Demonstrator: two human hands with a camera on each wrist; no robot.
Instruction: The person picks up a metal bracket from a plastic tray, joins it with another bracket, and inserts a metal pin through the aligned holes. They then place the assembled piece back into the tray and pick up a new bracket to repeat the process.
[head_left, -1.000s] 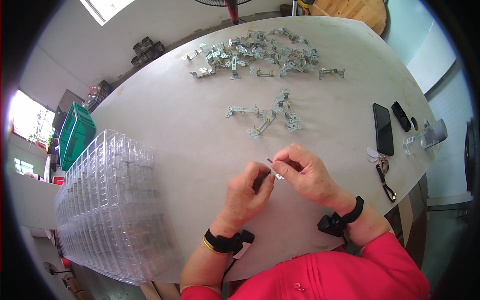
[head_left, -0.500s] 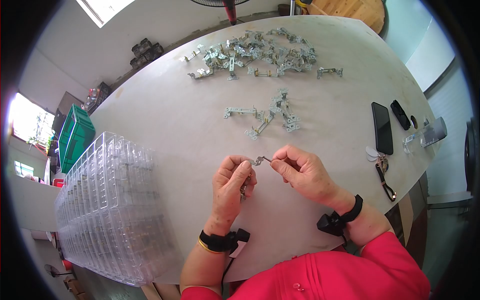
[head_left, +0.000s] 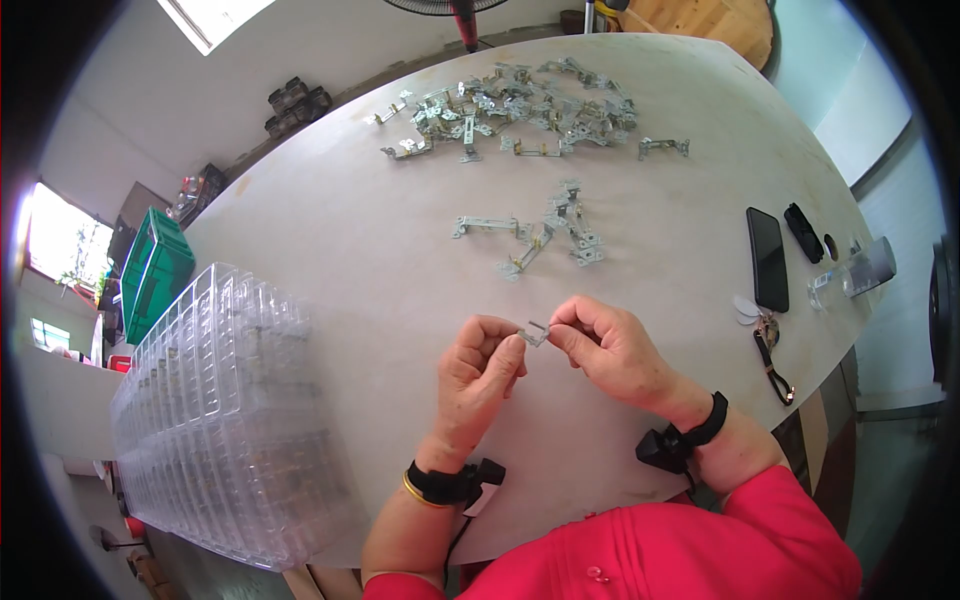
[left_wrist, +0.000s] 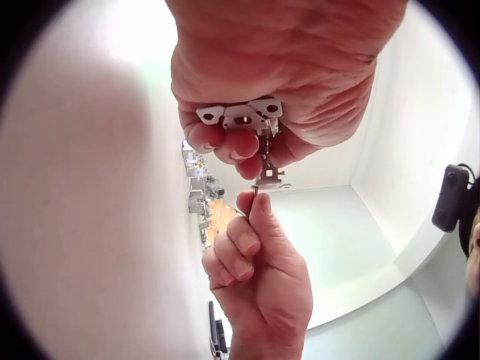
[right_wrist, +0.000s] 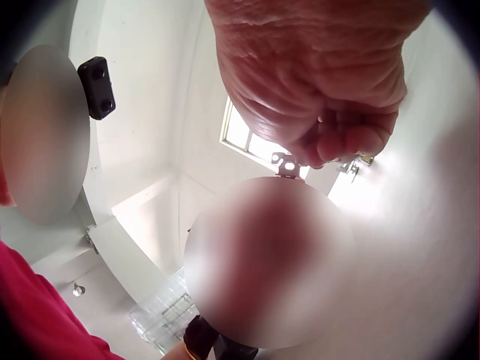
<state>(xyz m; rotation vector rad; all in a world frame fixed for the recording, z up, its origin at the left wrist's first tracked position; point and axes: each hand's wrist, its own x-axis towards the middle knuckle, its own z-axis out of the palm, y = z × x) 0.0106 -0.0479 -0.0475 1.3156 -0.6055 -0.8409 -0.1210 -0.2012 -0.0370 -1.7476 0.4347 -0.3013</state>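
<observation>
Between the two hands is a small silvery metal bracket (head_left: 533, 339). My left hand (head_left: 474, 382) grips it, fingers curled round its body. In the left wrist view the bracket's flat flange (left_wrist: 244, 115), with holes in it, sticks out from under the curled fingers. My right hand (head_left: 617, 352) pinches a thin metal piece between thumb and forefinger, right at the bracket's far end; I cannot tell whether this piece is part of the bracket. The right wrist view shows a holed end of the bracket (right_wrist: 286, 165) beside the right fingertips.
Several similar brackets (head_left: 537, 235) lie ahead of the hands, with a large heap (head_left: 520, 105) farther back. Stacked clear plastic trays (head_left: 215, 420) stand at the left, near a green crate (head_left: 155, 270). On the right are a phone (head_left: 767, 260), keys (head_left: 767, 328) and a clear bottle (head_left: 850, 274).
The left hand first turned the bracket and shifted left, bringing its end into view, then moved right and slightly down towards the right hand. The right hand has barely moved.
</observation>
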